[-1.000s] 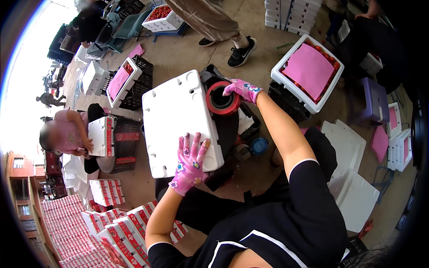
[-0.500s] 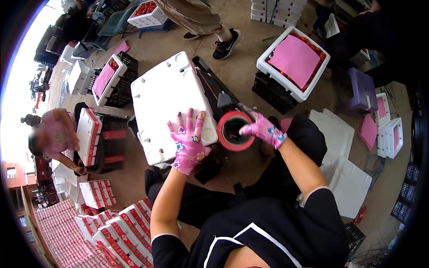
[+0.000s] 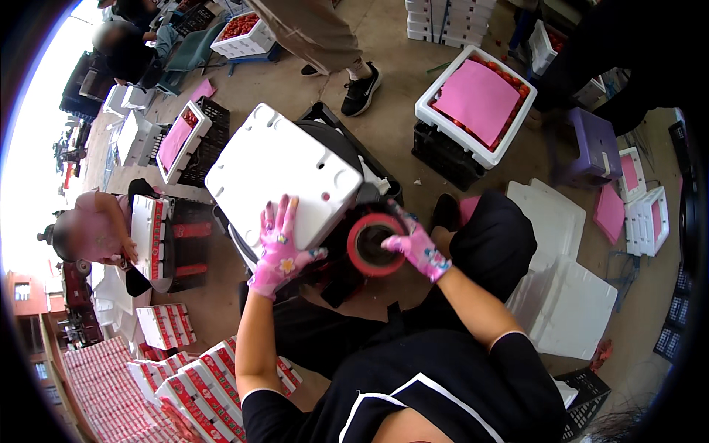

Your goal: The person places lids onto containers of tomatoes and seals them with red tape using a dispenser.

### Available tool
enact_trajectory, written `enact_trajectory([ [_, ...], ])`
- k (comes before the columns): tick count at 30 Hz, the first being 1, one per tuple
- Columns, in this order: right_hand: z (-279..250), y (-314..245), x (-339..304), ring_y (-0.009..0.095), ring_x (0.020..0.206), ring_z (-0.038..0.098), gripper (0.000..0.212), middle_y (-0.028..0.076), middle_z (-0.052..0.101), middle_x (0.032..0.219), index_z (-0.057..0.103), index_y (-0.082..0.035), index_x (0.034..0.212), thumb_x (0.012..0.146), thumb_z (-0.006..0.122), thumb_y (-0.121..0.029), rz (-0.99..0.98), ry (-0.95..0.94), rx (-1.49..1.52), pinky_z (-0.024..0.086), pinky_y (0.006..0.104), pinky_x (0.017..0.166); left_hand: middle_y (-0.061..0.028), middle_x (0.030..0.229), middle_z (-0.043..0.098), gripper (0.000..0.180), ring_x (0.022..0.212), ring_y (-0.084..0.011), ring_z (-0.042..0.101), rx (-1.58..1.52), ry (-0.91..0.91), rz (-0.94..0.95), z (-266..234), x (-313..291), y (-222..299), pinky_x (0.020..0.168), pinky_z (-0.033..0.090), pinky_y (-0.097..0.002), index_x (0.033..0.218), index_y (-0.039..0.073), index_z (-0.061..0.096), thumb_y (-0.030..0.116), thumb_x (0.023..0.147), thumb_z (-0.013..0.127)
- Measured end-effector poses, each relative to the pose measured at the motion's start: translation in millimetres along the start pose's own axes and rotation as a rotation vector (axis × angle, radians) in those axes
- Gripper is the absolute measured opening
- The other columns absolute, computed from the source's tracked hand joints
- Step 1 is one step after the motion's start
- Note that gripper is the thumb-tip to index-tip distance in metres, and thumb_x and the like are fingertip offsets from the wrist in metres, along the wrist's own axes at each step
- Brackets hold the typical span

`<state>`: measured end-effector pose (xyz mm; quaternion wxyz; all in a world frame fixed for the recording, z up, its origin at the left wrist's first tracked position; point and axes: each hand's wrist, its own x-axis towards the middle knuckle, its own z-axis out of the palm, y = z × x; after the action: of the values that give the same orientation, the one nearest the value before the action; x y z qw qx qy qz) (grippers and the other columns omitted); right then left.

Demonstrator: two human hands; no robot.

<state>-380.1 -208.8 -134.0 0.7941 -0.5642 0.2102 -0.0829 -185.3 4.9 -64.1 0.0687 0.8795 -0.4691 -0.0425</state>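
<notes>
A white foam box (image 3: 277,170), its lid face up, sits in front of me on a dark support (image 3: 325,136). My left hand (image 3: 278,255), in a pink flowered glove, lies on the box's near edge with its fingers stretched and apart. My right hand (image 3: 419,251), gloved alike, grips a tape dispenser carrying a wide roll of red tape (image 3: 355,252). The roll is beside the box's near right corner; whether tape touches the box I cannot tell. Most of the dispenser is hidden behind the roll and hand.
A foam box of tomatoes (image 3: 424,111) under pink paper stands on a black crate (image 3: 448,156) at right. Foam lids (image 3: 572,310) lie beside my knee, with a purple stool (image 3: 594,148) beyond. Red-and-white taped boxes (image 3: 196,399) are stacked lower left. A co-worker (image 3: 100,229) sits left; another person's legs (image 3: 317,37) stand ahead.
The foam box has turned, its far edge now slanting down to the right. My left hand has shifted down and left toward its near edge. The tape dispenser has moved slightly toward me.
</notes>
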Motion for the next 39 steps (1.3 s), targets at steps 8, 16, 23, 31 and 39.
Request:
enact_trajectory([
  [8,-62.3,-62.5,195.5,0.01,0.08,0.06,0.024,0.002,0.063,0.082,0.068,-0.005,0.087,0.077,0.06,-0.025,0.095,-0.325,-0.205,0.048,0.0248,0.076,-0.0228,0.15,0.033,0.115,0.14,-0.0504,0.025,0.254,-0.02,0.174,-13.7,35.0,30.2,0.117,0.015,-0.06,0.149,0.009,0.033,0.053,0.055,0.084],
  [16,-34.1,-35.4,100.7,0.01,0.091,0.062,0.067,0.005,0.067,0.101,0.044,-0.003,0.14,0.079,0.069,-0.012,0.142,-0.235,-0.121,0.051,0.0266,0.085,-0.023,0.155,0.023,0.123,0.142,-0.0473,0.022,0.251,-0.089,-0.026,18.6,35.5,13.6,0.112,0.012,-0.0673,0.151,0.01,0.028,0.044,0.049,0.088],
  [23,8.0,8.9,-42.7,0.018,0.132,0.043,0.09,0.011,0.038,0.15,0.026,-0.001,0.152,0.075,0.072,-0.003,0.09,-0.177,0.129,0.037,0.0298,0.108,-0.0237,0.153,0.024,0.121,0.138,-0.0523,0.024,0.259,0.001,-0.232,21.4,62.4,42.2,0.111,0.014,-0.0669,0.152,0.008,0.026,0.046,0.054,0.086],
  [31,34.8,9.0,2.9,0.015,0.12,0.052,0.086,0.012,0.052,0.137,0.027,-0.002,0.153,0.077,0.068,-0.005,-0.013,-0.048,-0.082,0.041,0.0276,0.102,-0.0205,0.158,0.02,0.119,0.144,-0.0484,0.018,-0.094,-0.045,0.021,10.9,47.0,-13.0,0.118,0.012,-0.0553,0.154,0.014,0.024,0.05,0.059,0.085],
  [39,-8.3,-32.8,203.2,0.023,0.11,0.058,0.089,0.018,0.06,0.126,0.035,0.003,0.148,0.071,0.07,-0.024,0.072,-0.203,-0.219,0.048,0.0313,0.092,-0.0213,0.157,0.022,0.116,0.145,-0.0463,0.019,-0.045,-0.149,0.122,-14.0,-30.8,-14.6,0.118,0.012,-0.0588,0.149,0.005,0.032,0.056,0.058,0.082],
])
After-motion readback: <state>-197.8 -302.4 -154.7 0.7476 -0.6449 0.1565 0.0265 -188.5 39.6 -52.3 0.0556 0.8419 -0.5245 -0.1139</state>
